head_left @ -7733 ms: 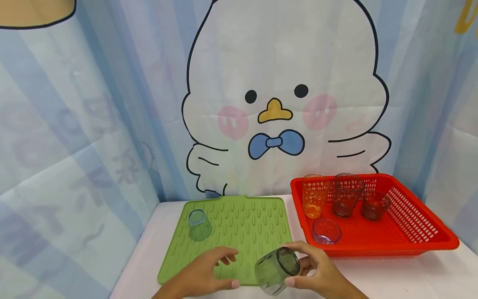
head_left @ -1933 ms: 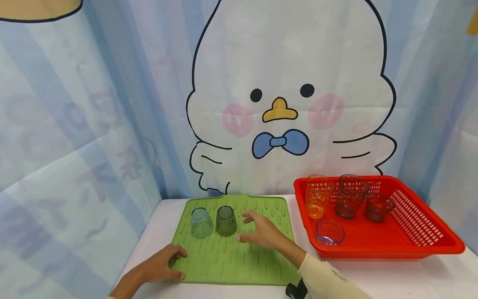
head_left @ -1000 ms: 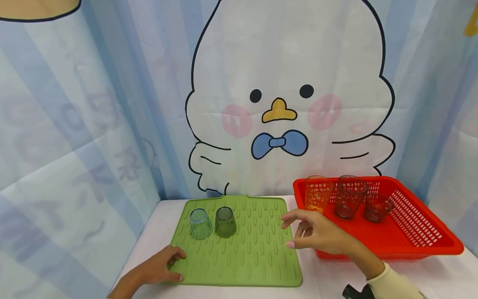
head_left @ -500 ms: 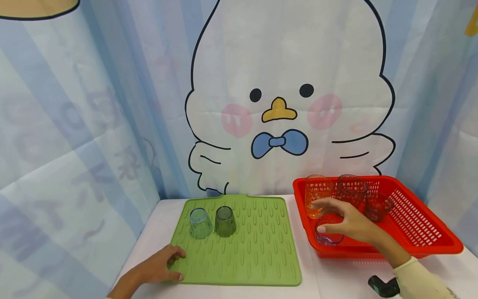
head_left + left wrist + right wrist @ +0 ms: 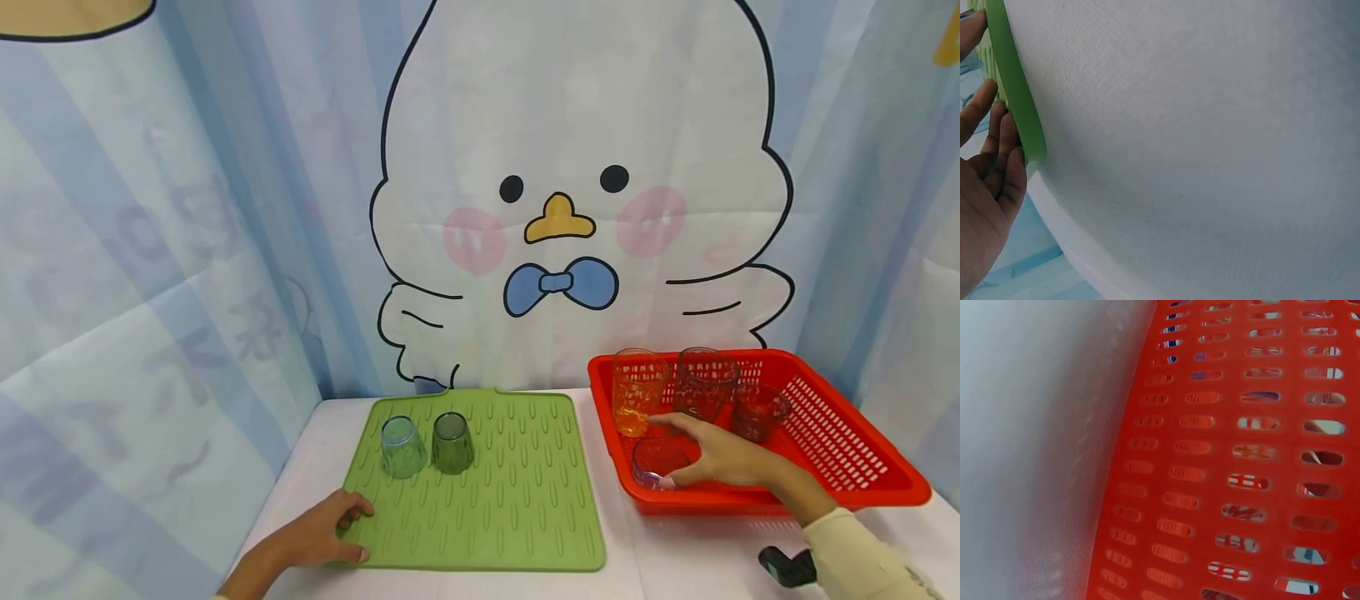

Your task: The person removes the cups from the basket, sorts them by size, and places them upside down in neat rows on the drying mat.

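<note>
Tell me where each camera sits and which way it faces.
Head: on the person's head, facing forward and down at the green mat and red basket; left hand and right hand show.
Left wrist: on that wrist, facing the mat's edge and white table; left hand shows.
Right wrist: on that wrist, facing the basket's slotted side; no hand shows.
Head and right wrist views share the basket.

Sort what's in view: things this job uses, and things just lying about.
Seemingly in the job:
red basket
low glass at the right hand
orange glass
large glass
small cup
blue glass
dark green glass
green mat at the left hand

Just around:
printed curtain
white table
</note>
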A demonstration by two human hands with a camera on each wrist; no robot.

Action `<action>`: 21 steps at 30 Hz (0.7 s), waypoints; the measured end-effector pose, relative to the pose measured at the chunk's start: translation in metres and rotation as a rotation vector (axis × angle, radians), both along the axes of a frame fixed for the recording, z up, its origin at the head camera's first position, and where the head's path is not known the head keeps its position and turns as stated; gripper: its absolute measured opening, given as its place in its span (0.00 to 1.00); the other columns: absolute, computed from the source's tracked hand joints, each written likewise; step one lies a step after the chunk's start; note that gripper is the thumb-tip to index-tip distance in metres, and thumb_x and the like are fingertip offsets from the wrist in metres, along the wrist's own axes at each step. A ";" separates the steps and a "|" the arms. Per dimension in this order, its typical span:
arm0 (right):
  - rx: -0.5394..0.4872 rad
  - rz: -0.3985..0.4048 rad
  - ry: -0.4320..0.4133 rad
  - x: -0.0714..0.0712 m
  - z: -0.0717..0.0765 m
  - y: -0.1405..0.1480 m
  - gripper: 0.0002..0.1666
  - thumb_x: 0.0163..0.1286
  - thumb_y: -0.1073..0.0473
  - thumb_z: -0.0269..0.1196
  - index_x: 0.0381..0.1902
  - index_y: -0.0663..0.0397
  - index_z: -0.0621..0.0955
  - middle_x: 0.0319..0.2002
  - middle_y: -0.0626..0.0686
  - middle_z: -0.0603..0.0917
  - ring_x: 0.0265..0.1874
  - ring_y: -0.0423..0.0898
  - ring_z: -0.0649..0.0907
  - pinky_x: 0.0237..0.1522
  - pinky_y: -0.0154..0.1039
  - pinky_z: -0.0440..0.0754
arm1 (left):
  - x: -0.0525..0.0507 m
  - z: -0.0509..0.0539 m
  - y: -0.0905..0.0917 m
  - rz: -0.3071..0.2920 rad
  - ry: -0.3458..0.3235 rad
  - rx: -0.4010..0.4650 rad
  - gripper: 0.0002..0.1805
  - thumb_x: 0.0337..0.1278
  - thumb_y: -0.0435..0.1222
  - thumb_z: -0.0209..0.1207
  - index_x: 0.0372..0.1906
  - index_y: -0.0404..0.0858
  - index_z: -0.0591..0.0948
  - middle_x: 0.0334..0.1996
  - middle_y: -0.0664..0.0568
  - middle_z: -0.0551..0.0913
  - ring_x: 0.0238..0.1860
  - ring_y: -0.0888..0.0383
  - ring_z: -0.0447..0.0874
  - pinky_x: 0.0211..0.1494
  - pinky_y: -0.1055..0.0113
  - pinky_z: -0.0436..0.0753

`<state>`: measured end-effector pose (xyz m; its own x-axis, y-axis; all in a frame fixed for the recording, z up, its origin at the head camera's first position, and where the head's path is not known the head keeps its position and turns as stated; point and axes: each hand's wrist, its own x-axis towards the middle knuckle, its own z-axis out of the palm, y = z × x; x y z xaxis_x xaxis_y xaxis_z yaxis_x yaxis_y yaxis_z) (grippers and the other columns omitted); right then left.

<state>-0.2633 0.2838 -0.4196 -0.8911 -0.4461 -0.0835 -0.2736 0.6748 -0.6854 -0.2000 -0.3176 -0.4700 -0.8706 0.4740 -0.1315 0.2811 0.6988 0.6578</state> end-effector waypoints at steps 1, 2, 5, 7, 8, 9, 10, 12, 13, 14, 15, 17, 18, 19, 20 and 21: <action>0.008 0.008 -0.003 -0.001 -0.001 0.001 0.53 0.53 0.46 0.77 0.74 0.51 0.66 0.66 0.66 0.71 0.59 0.61 0.74 0.48 0.56 0.85 | 0.000 0.000 0.000 -0.001 0.000 0.001 0.27 0.51 0.43 0.73 0.53 0.36 0.77 0.43 0.50 0.72 0.42 0.65 0.69 0.47 0.67 0.76; 0.014 0.017 -0.007 -0.001 -0.002 0.003 0.53 0.53 0.46 0.77 0.74 0.51 0.66 0.66 0.65 0.71 0.59 0.61 0.74 0.49 0.57 0.84 | 0.000 0.000 0.000 -0.001 -0.002 0.002 0.27 0.51 0.43 0.73 0.53 0.36 0.77 0.43 0.50 0.72 0.42 0.65 0.69 0.47 0.67 0.76; 0.023 0.052 -0.005 -0.002 -0.003 0.006 0.52 0.54 0.48 0.76 0.73 0.53 0.66 0.64 0.63 0.73 0.59 0.61 0.74 0.52 0.58 0.83 | 0.000 0.001 0.001 -0.001 -0.005 0.006 0.27 0.50 0.43 0.73 0.53 0.36 0.77 0.43 0.49 0.72 0.42 0.65 0.69 0.47 0.67 0.76; 0.034 0.070 -0.006 -0.002 -0.004 0.008 0.51 0.55 0.49 0.76 0.73 0.54 0.66 0.62 0.61 0.74 0.59 0.60 0.75 0.51 0.55 0.83 | 0.000 0.001 0.001 -0.001 -0.006 0.006 0.27 0.50 0.43 0.73 0.53 0.36 0.77 0.43 0.49 0.72 0.42 0.65 0.69 0.47 0.68 0.75; 0.035 0.082 -0.008 -0.002 -0.004 0.009 0.51 0.55 0.50 0.76 0.73 0.54 0.66 0.61 0.61 0.74 0.58 0.60 0.75 0.51 0.53 0.83 | 0.000 0.001 0.001 -0.001 -0.006 0.007 0.27 0.50 0.43 0.73 0.53 0.36 0.77 0.43 0.49 0.72 0.42 0.65 0.69 0.47 0.68 0.75; 0.033 0.092 -0.014 -0.002 -0.004 0.010 0.51 0.55 0.51 0.76 0.73 0.54 0.66 0.61 0.61 0.74 0.58 0.59 0.75 0.50 0.52 0.83 | 0.001 0.001 0.001 -0.001 -0.006 0.008 0.27 0.50 0.43 0.73 0.53 0.36 0.77 0.42 0.49 0.72 0.41 0.65 0.69 0.47 0.68 0.75; 0.029 0.100 -0.023 -0.003 -0.004 0.010 0.50 0.55 0.51 0.76 0.73 0.55 0.66 0.60 0.61 0.75 0.57 0.59 0.75 0.49 0.51 0.83 | 0.001 0.001 0.001 -0.002 -0.004 0.008 0.27 0.50 0.43 0.73 0.53 0.35 0.77 0.42 0.49 0.72 0.41 0.65 0.69 0.47 0.68 0.75; 0.023 0.112 -0.041 -0.003 -0.004 0.011 0.50 0.55 0.53 0.76 0.72 0.55 0.66 0.59 0.61 0.75 0.57 0.59 0.75 0.48 0.50 0.84 | 0.001 0.001 0.001 -0.003 -0.001 0.009 0.27 0.50 0.42 0.74 0.52 0.35 0.77 0.42 0.49 0.72 0.41 0.65 0.69 0.47 0.68 0.75; 0.020 0.117 -0.050 -0.003 -0.004 0.012 0.50 0.55 0.54 0.76 0.72 0.55 0.66 0.59 0.61 0.75 0.56 0.59 0.75 0.47 0.50 0.84 | 0.001 0.001 0.001 -0.002 -0.001 0.009 0.27 0.50 0.42 0.74 0.52 0.36 0.77 0.42 0.49 0.72 0.41 0.65 0.69 0.47 0.68 0.76; 0.016 0.120 -0.060 -0.003 -0.004 0.012 0.49 0.55 0.54 0.76 0.72 0.55 0.67 0.59 0.61 0.75 0.56 0.58 0.76 0.47 0.50 0.85 | 0.001 0.001 0.001 0.001 -0.003 0.009 0.27 0.50 0.42 0.73 0.52 0.36 0.77 0.42 0.49 0.72 0.41 0.65 0.70 0.47 0.68 0.76; 0.016 0.121 -0.068 -0.003 -0.004 0.012 0.49 0.55 0.54 0.76 0.71 0.55 0.67 0.58 0.61 0.76 0.56 0.58 0.76 0.47 0.49 0.85 | 0.001 0.001 0.001 0.003 -0.003 0.008 0.27 0.50 0.42 0.74 0.52 0.36 0.77 0.42 0.49 0.72 0.42 0.64 0.70 0.47 0.67 0.76; 0.019 0.123 -0.079 -0.004 -0.004 0.012 0.47 0.54 0.54 0.76 0.70 0.54 0.69 0.58 0.60 0.76 0.55 0.57 0.76 0.46 0.47 0.85 | 0.001 0.001 0.001 0.008 -0.007 0.004 0.27 0.50 0.43 0.74 0.52 0.37 0.78 0.43 0.49 0.72 0.42 0.64 0.70 0.47 0.67 0.76; 0.023 0.125 -0.082 -0.004 -0.004 0.012 0.47 0.55 0.54 0.76 0.69 0.54 0.69 0.57 0.59 0.77 0.54 0.56 0.77 0.45 0.45 0.85 | 0.001 0.001 0.001 0.009 -0.008 0.002 0.27 0.50 0.43 0.74 0.52 0.37 0.78 0.43 0.49 0.72 0.42 0.64 0.70 0.48 0.67 0.76; 0.030 0.128 -0.079 -0.004 -0.005 0.013 0.46 0.55 0.54 0.76 0.69 0.55 0.70 0.57 0.59 0.77 0.54 0.56 0.77 0.45 0.43 0.85 | 0.001 0.001 0.001 0.010 -0.009 0.002 0.27 0.50 0.43 0.74 0.53 0.37 0.78 0.43 0.49 0.72 0.42 0.63 0.70 0.48 0.67 0.76; 0.034 0.134 -0.076 -0.005 -0.005 0.013 0.44 0.56 0.54 0.76 0.68 0.55 0.70 0.57 0.59 0.77 0.54 0.56 0.77 0.45 0.41 0.84 | 0.001 0.001 0.001 0.009 -0.006 0.000 0.27 0.50 0.43 0.74 0.52 0.37 0.78 0.42 0.50 0.72 0.42 0.64 0.70 0.48 0.67 0.76; 0.036 0.139 -0.072 -0.005 -0.005 0.013 0.43 0.56 0.54 0.76 0.68 0.55 0.71 0.57 0.59 0.77 0.54 0.56 0.77 0.45 0.39 0.83 | 0.000 0.001 0.001 0.007 -0.004 0.000 0.27 0.50 0.43 0.74 0.52 0.37 0.78 0.42 0.50 0.72 0.42 0.64 0.70 0.47 0.67 0.76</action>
<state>-0.2683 0.2964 -0.4245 -0.8120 -0.5604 -0.1633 -0.3173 0.6586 -0.6823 -0.1996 -0.3169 -0.4694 -0.8733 0.4681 -0.1349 0.2738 0.7007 0.6588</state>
